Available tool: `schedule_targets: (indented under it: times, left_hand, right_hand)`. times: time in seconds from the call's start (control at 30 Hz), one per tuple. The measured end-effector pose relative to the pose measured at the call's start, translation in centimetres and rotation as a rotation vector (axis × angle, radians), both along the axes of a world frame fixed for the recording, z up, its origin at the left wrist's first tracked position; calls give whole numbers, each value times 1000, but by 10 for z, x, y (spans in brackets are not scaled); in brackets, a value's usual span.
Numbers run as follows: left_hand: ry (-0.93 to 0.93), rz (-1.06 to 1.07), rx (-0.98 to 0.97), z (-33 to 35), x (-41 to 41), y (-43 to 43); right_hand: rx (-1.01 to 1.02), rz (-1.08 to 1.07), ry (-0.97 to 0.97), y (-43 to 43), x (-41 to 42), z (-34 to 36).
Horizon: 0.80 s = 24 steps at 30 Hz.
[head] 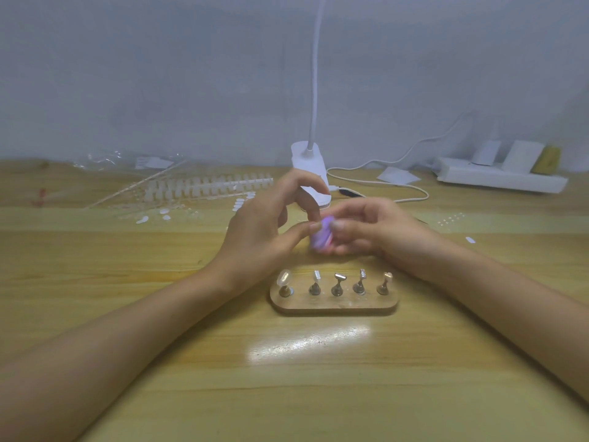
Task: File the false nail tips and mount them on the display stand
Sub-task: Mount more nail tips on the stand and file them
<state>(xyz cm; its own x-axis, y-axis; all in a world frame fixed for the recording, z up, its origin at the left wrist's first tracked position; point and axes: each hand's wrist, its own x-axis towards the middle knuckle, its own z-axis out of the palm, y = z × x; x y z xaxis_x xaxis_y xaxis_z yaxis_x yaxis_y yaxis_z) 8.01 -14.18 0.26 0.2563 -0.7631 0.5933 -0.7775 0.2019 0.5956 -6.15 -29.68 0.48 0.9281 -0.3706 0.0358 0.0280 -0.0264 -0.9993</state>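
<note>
A small wooden display stand [334, 306] lies on the table near me, carrying several metal pegs. A clear nail tip [284, 277] sits on its leftmost peg. Just behind the stand, my right hand [373, 232] grips a blurred purple nail file [322, 234]. My left hand [264, 228] meets it with thumb and forefinger pinched at the file's top edge; whatever small thing they pinch is too blurred to make out.
Strips of clear nail tips [207, 188] and loose tips [143, 220] lie at the back left. A white clip lamp [310, 167] stands behind my hands, its cable [398, 193] running right to a white power strip [500, 178]. A loose tip [470, 240] lies at the right.
</note>
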Motion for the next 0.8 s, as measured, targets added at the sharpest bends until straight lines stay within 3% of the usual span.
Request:
schedule_targets:
  times: [0.17, 0.27, 0.4, 0.5, 0.63, 0.8]
  left_hand:
    - [-17, 6, 2, 0, 0, 0]
    - [-13, -1, -2, 0, 0, 0]
    - [-4, 1, 2, 1, 0, 0]
    - [-2, 9, -3, 2, -1, 0]
    - [-12, 16, 3, 3, -3, 0]
    - [-13, 33, -9, 3, -5, 2]
  right_hand:
    - [67, -79, -46, -2, 0, 0]
    - [-37, 69, 55, 1, 0, 1]
    - [81, -58, -34, -3, 1, 1]
    - [-21, 68, 44, 0, 0, 1]
    - [91, -43, -51, -4, -1, 2]
    - [-38, 69, -3, 2, -1, 1]
